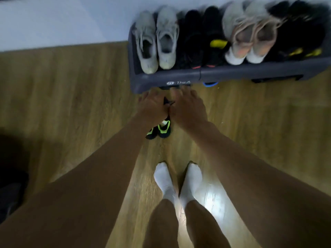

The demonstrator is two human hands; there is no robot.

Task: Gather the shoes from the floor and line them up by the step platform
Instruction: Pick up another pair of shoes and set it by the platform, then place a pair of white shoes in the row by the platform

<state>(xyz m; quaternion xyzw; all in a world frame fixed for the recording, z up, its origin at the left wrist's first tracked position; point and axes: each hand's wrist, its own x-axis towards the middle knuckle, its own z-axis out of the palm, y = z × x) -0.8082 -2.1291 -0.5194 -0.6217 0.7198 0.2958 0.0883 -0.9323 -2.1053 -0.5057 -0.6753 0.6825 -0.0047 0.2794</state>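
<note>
A pair of black shoes with neon green heel trim (159,130) sits on the wooden floor just in front of the dark grey step platform (232,72). My left hand (152,108) covers the left shoe and my right hand (188,108) covers the right one; both hands press down side by side over the shoes' fronts. Only the heels show below my wrists. How firmly each hand grips is hidden. On top of the platform stand a grey pair (155,40), a black pair (202,36), a beige pair (249,33) and another black pair (300,29).
My feet in white socks (179,181) stand on the wood floor behind the shoes. A white wall runs along the back left. Something dark (12,176) lies at the far left edge. A blue item (210,84) peeks from under the platform.
</note>
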